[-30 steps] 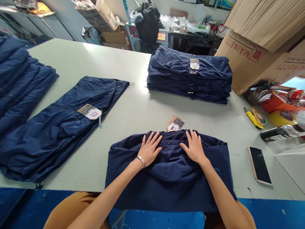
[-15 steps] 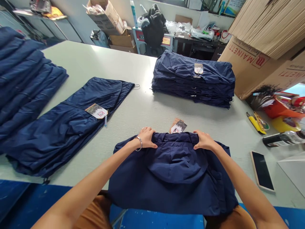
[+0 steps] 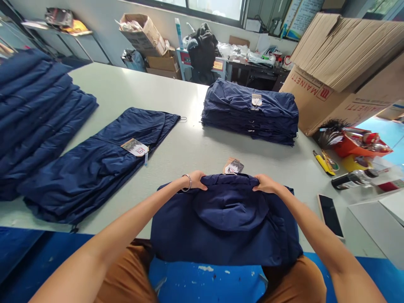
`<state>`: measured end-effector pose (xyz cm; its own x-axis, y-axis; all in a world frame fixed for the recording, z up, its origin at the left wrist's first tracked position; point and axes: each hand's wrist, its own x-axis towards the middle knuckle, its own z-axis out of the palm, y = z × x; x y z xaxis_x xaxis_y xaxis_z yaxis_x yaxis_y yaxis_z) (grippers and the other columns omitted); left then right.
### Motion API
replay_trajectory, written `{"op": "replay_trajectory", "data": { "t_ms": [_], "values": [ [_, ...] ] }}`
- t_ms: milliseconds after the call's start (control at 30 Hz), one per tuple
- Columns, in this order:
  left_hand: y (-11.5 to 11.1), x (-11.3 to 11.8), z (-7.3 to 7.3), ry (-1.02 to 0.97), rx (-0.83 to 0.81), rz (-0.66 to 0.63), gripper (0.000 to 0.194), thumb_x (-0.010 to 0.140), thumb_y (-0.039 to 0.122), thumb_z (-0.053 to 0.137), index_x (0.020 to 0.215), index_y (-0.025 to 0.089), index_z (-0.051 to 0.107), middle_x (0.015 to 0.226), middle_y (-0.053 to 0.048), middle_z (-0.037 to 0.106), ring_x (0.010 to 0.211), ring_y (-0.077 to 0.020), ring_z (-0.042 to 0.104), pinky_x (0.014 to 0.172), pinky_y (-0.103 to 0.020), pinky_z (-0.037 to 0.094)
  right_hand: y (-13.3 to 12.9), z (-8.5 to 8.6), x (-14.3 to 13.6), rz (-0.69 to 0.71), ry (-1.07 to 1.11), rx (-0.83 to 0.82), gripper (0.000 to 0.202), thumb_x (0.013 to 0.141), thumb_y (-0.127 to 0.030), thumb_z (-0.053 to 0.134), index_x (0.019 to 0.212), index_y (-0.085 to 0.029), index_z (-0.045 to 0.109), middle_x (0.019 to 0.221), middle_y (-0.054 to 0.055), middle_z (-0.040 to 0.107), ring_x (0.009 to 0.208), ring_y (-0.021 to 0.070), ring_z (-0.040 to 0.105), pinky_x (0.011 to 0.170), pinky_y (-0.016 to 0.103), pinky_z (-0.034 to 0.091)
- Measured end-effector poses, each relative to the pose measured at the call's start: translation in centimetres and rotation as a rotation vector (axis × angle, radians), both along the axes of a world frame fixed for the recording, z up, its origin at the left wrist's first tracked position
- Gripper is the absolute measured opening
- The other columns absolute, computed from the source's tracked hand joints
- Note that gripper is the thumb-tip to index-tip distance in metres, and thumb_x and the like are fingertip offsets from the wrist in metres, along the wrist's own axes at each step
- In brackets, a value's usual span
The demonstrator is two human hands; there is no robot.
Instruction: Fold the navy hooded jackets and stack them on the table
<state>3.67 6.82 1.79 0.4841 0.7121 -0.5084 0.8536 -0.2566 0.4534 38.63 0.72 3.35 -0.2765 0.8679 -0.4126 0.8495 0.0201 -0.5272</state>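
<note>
Across a pale worktable [image 3: 176, 160] in a cluttered workroom, a folded navy garment [image 3: 230, 244] lies directly before a worker, its near edge overhanging the front. The left hand [image 3: 197, 181] and right hand [image 3: 266, 184], set well apart, clasp its far edge, thumbs on the near side and fingertips hidden behind. A second ago both palms lay flat on the cloth; the change appears to leave the piece gripped rather than pressed, though whether it is lifted cannot be told. Hang tags [image 3: 233, 166] show just beyond that edge. At right rests a phone [image 3: 330, 215]; at left, another tagged garment [image 3: 104, 160] lies aslant beside a navy stack [image 3: 38, 122]. Farther back sit a neat pile [image 3: 249, 118] and cardboard cartons [image 3: 311, 90].
</note>
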Motion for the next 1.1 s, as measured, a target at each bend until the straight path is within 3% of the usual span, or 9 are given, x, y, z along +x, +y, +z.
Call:
{"op": "replay_trajectory", "data": {
  "t_ms": [133,233,400,533,700,867,1100],
  "values": [
    [0.6,-0.1,2.7,-0.072,0.034,-0.021,0.028,0.061,0.038,0.076,0.082,0.02,0.073,0.079,0.0,0.074,0.077,-0.0218,0.066,0.066,-0.026,0.046,0.3,2.6,0.4,0.008,0.041,-0.048,0.009,0.069,-0.019,0.066,0.075,-0.015,0.072,0.065,-0.004,0.064,0.068,0.0154,0.058,0.061,0.021,0.041],
    [1.7,0.6,5.2,-0.043,0.157,-0.051,0.025,0.063,0.033,0.077,0.083,0.017,0.074,0.074,0.001,0.072,0.072,-0.0189,0.063,0.065,-0.024,0.044,1.7,4.4,0.8,-0.025,0.002,-0.011,0.009,0.066,-0.02,0.069,0.073,-0.015,0.072,0.062,-0.004,0.061,0.066,0.0152,0.057,0.059,0.021,0.041],
    [5.4,1.9,9.2,0.011,0.363,-0.057,0.021,0.073,0.025,0.075,0.09,0.012,0.074,0.073,0.0,0.07,0.071,-0.0147,0.057,0.066,-0.023,0.04,5.6,7.0,1.3,-0.104,-0.067,0.119,0.008,0.067,-0.02,0.074,0.073,-0.015,0.073,0.06,-0.005,0.057,0.066,0.0142,0.057,0.06,0.02,0.039],
    [9.1,2.5,11.6,0.027,0.496,-0.025,0.023,0.076,0.025,0.075,0.095,0.012,0.074,0.084,-0.002,0.071,0.077,-0.0145,0.057,0.071,-0.023,0.039,8.7,9.2,1.4,-0.143,-0.154,0.258,0.012,0.071,-0.019,0.075,0.082,-0.013,0.074,0.067,-0.004,0.062,0.067,0.0123,0.057,0.063,0.019,0.038],
    [13.3,3.5,12.8,0.077,0.654,0.046,0.025,0.077,0.029,0.077,0.097,0.014,0.074,0.091,-0.002,0.071,0.086,-0.0165,0.06,0.076,-0.023,0.039,13.0,11.0,1.2,-0.149,-0.318,0.413,0.022,0.081,-0.019,0.07,0.098,-0.006,0.075,0.085,0.006,0.071,0.079,0.0127,0.062,0.071,0.02,0.039],
    [15.9,4.5,13.4,0.06,0.739,0.105,0.028,0.087,0.026,0.07,0.106,0.004,0.07,0.105,-0.008,0.07,0.095,-0.0147,0.059,0.086,-0.024,0.039,16.8,12.1,0.9,-0.186,-0.437,0.493,0.028,0.079,-0.02,0.073,0.107,-0.016,0.075,0.099,0.008,0.073,0.093,0.0212,0.068,0.079,0.026,0.046],
    [18.2,4.6,14.8,0.005,0.816,0.204,0.029,0.096,0.026,0.061,0.114,0.003,0.062,0.121,-0.012,0.065,0.113,-0.0186,0.055,0.102,-0.033,0.035,19.2,14.1,0.5,-0.217,-0.554,0.723,0.025,0.084,-0.025,0.067,0.107,-0.017,0.072,0.106,0.011,0.073,0.1,0.0268,0.068,0.086,0.036,0.051]
  ]
}}
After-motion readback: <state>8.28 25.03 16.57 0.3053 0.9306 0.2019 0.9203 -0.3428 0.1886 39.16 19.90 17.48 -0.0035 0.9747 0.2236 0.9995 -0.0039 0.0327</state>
